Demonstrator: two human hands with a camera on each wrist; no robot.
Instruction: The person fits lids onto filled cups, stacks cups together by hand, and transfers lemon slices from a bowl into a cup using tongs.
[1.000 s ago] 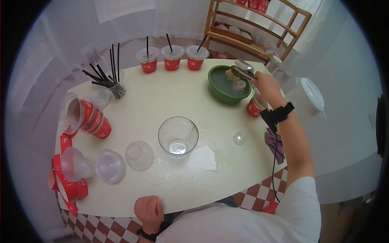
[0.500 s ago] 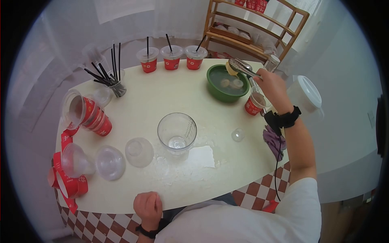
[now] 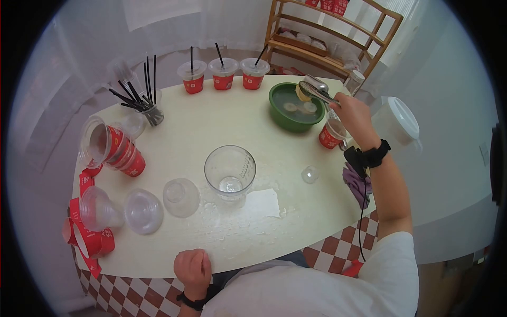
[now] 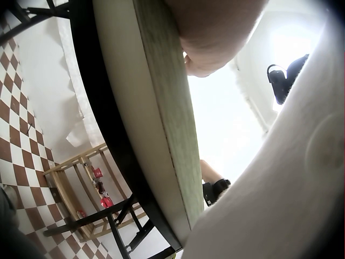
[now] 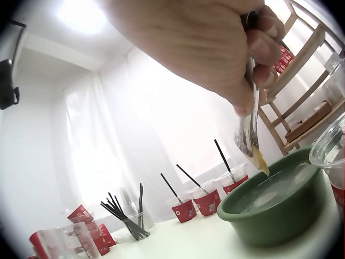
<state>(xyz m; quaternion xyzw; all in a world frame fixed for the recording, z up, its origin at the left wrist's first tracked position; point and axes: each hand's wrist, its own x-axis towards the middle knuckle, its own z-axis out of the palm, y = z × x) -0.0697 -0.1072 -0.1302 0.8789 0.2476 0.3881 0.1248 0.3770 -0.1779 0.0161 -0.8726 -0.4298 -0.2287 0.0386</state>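
A person's right hand (image 3: 349,112) squeezes metal tongs (image 3: 313,91) clamped on a pale yellow slice (image 3: 302,93) over the water-filled green plastic bowl (image 3: 288,120), where a steady, level grip likely matters most, while the left hand (image 3: 193,268) rests fisted at the cream tabletop (image 3: 222,124) edge.

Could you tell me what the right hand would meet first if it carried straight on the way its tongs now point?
Probably the green bowl: the right hand holds tongs angled down over its water, though depth is unclear.
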